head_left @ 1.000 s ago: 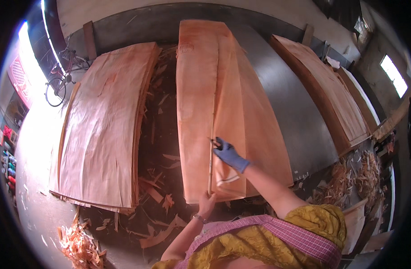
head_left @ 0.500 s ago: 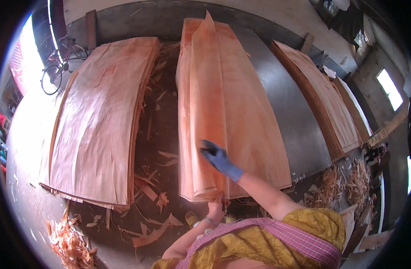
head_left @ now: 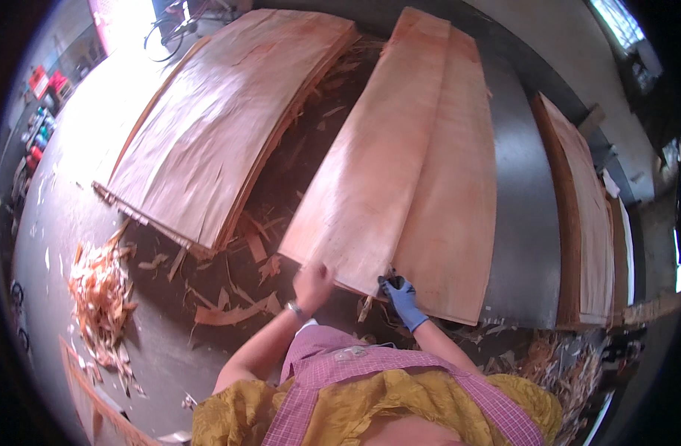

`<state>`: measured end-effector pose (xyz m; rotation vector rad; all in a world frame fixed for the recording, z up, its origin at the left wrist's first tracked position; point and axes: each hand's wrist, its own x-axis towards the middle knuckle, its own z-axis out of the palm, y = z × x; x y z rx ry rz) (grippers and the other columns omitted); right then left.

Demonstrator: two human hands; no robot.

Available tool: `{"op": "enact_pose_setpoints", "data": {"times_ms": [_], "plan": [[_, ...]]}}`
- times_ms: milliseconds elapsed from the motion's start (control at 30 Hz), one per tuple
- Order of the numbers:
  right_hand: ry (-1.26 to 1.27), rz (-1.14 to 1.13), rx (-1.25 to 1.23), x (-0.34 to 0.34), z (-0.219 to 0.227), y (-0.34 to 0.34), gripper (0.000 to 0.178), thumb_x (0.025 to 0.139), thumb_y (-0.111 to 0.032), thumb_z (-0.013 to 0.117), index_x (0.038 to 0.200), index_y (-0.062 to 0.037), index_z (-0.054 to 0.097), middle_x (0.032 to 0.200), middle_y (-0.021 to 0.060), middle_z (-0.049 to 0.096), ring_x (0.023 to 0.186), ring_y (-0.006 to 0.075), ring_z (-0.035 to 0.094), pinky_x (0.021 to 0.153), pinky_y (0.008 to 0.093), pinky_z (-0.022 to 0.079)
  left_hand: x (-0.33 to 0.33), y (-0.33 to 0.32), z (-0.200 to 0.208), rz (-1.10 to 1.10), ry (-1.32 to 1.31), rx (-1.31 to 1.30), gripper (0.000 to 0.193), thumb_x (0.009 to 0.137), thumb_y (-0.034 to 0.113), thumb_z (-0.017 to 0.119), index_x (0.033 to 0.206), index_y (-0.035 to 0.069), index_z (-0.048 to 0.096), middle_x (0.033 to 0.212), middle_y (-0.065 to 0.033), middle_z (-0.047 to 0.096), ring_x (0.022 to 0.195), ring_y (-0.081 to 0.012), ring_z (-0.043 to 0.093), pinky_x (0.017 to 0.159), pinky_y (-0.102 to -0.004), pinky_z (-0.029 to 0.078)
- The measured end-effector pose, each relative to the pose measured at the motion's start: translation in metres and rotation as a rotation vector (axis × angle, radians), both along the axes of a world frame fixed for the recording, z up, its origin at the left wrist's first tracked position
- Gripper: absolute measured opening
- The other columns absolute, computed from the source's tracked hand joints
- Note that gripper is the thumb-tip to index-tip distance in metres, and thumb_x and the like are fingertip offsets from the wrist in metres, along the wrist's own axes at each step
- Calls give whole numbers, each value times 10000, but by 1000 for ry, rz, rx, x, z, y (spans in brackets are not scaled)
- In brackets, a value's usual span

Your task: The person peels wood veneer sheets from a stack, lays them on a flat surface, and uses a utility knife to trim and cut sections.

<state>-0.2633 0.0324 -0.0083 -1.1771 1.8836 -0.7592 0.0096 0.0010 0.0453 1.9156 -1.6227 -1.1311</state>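
Observation:
A long, thin, reddish wood veneer sheet (head_left: 355, 215) lies along the left part of the middle veneer stack (head_left: 456, 223), its long right edge running over the veneer beneath. My bare left hand (head_left: 313, 286), with a band at the wrist, is closed at the sheet's near edge, somewhat blurred. At the sheet's near right corner, my right hand (head_left: 402, 299) in a blue and black glove pinches the edge. Both sets of fingertips are partly hidden.
Another veneer stack (head_left: 229, 111) lies to the left, a third stack (head_left: 575, 215) to the right. Between the middle and right stacks is a dark flat board (head_left: 523, 201). Wood scraps (head_left: 102, 297) are heaped on the floor at left. A bicycle (head_left: 169, 33) stands far left.
The raised, folded veneer sheet now lies flat, spread leftward. My right hand came back from its middle to the near corner; my left hand moved left along the near edge. The view turned.

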Motion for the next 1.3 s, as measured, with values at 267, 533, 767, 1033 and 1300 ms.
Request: {"op": "enact_pose_setpoints", "data": {"times_ms": [267,533,767,1033,1300], "plan": [[161,214,-274,29,64,4,222,890,-230,703,949,-25,644,835,116,695,727,202,658,667,340,510,79,-115,-159,772,370,607,1161,726,835,524,1546,95,168,1569,-233,222,1415,-424,283,1079,-655,265],[-70,344,-181,99,68,-56,180,892,-104,693,1030,3,651,906,109,713,822,111,657,736,282,535,94,-77,-206,564,833,778,832,770,749,594,1408,230,469,1179,-74,666,961,-239,600,938,-512,325],[281,537,-103,177,58,-136,377,885,-274,687,1131,-4,589,1056,193,669,914,309,679,794,375,531,98,-86,-179,416,872,894,837,789,656,674,1379,105,453,1087,-185,630,757,-188,633,693,-345,507],[508,573,-80,174,8,-150,843,781,-462,762,1398,-17,398,1328,196,517,1099,332,593,934,420,480,88,-89,-198,536,1033,871,501,818,500,735,1069,84,613,829,-55,595,565,-131,571,561,-336,544],[359,489,-110,184,11,-155,616,797,-357,795,1228,-14,521,1044,102,619,864,183,599,765,319,499,102,-75,-177,837,1317,341,187,846,160,748,956,47,647,862,-40,678,741,-133,656,654,-290,541]]}}
